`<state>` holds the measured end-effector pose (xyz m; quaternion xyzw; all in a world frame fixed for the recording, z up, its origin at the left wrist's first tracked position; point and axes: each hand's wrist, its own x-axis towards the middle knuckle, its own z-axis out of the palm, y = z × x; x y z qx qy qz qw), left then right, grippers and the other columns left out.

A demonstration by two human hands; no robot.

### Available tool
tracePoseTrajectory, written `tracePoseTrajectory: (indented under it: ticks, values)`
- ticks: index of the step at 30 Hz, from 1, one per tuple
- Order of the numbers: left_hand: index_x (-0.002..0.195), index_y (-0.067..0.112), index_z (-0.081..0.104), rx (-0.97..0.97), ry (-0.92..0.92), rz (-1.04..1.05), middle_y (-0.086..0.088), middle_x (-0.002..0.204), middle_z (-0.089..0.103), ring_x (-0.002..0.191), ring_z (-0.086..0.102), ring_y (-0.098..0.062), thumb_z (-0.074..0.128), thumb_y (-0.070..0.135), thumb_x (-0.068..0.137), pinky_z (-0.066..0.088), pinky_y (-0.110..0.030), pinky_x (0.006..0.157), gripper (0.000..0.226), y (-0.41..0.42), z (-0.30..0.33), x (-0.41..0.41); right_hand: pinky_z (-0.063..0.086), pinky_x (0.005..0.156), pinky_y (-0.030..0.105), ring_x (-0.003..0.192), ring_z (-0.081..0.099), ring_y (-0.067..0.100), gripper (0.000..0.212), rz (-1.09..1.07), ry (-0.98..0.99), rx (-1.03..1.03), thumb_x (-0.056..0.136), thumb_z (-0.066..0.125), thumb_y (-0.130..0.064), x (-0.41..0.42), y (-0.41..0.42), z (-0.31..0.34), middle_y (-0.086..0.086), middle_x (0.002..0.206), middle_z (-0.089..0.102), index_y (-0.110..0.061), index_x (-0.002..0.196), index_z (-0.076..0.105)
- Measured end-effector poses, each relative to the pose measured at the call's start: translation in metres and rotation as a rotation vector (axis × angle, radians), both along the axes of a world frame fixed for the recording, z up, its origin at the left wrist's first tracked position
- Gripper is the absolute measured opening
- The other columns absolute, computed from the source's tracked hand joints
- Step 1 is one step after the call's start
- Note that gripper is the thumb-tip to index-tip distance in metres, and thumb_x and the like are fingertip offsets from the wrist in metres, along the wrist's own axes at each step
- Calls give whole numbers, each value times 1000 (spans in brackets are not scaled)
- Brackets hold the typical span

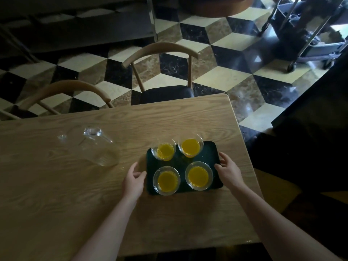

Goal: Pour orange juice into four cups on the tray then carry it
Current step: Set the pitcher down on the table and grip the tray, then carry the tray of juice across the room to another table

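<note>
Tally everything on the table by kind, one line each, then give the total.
Cups of orange juice: 4, all on the tray
Dark tray: 1
Clear glass pitcher: 1, empty, left of the tray
Total: 6

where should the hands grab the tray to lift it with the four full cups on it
Grip the dark tray by its two short edges, left hand from the left, right hand from the right, about midway along each. The four cups fill the middle in two rows, leaving only the rims bare, and opposite holds should keep it level so the juice stays in.
</note>
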<state>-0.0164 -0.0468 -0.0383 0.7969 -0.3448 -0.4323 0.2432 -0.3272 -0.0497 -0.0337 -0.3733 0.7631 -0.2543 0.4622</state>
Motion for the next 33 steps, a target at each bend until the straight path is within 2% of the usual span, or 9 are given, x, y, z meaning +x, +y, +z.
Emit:
tracePoseTrajectory:
  ticks: [5, 7, 10, 12, 15, 17, 21, 26, 33]
  values:
    - [155, 36, 29, -73, 15, -61, -1, 125, 53, 96, 56, -10, 66, 19, 94, 43, -20, 68, 73, -6, -10, -6, 55, 93, 37, 115, 60, 17, 64, -24, -6, -73, 96, 59, -10, -1, -6, -12, 1, 130, 61, -30, 152, 36]
    - [156, 39, 25, -74, 30, -78, -2, 122, 54, 93, 55, -5, 66, 17, 94, 42, -19, 66, 77, -6, -16, -8, 54, 94, 35, 115, 60, 16, 66, -20, -24, -85, 95, 59, -5, -3, -7, -16, 1, 129, 61, -29, 152, 37]
    - [156, 42, 23, -49, 68, -89, -4, 119, 52, 94, 53, -4, 63, 11, 95, 42, -19, 69, 79, -4, -21, -10, 54, 88, 29, 112, 61, 14, 66, 15, -28, -87, 94, 58, 0, -6, -6, -19, -1, 129, 61, -31, 150, 41]
    - [154, 40, 26, -30, 94, -81, -5, 120, 52, 95, 53, -5, 60, 6, 97, 45, -22, 75, 75, -4, -24, -11, 59, 82, 33, 104, 64, 12, 65, 30, -30, -80, 94, 55, 3, -8, -5, -20, 0, 125, 62, -33, 147, 46]
    - [151, 41, 34, -5, 154, -44, -14, 128, 60, 106, 63, -21, 54, 1, 98, 54, -44, 94, 69, -6, -28, -11, 62, 73, 42, 91, 69, 16, 63, 18, -64, -38, 94, 52, 4, -13, -4, -22, 2, 115, 67, -34, 144, 49]
    - [151, 39, 34, 21, 171, -41, -16, 132, 61, 113, 63, -25, 53, -1, 98, 52, -46, 100, 69, -8, -28, -10, 62, 74, 45, 91, 69, 21, 63, 20, -92, -12, 95, 52, 5, -16, -4, -24, 5, 113, 67, -33, 145, 48]
    - [151, 40, 36, 75, 209, -44, -16, 143, 53, 129, 52, -26, 53, -4, 98, 42, -45, 107, 71, -12, -25, -4, 61, 69, 30, 96, 69, 19, 72, 66, -198, 47, 92, 53, 11, -25, -5, -21, 8, 110, 68, -33, 148, 42]
    - [151, 38, 37, 94, 250, -50, -15, 140, 57, 109, 52, -9, 52, -8, 97, 45, -30, 93, 73, -10, -21, -2, 58, 73, 26, 105, 64, 19, 78, 109, -235, 69, 88, 52, 17, -31, -2, -17, 6, 114, 66, -29, 150, 39]
    - [152, 34, 38, 62, 244, -40, -14, 143, 53, 114, 50, -12, 51, -8, 97, 44, -30, 92, 70, -9, -1, -10, 57, 75, 27, 105, 64, 19, 78, 135, -221, 46, 88, 53, 17, -34, 0, 2, 8, 113, 66, -25, 151, 38]
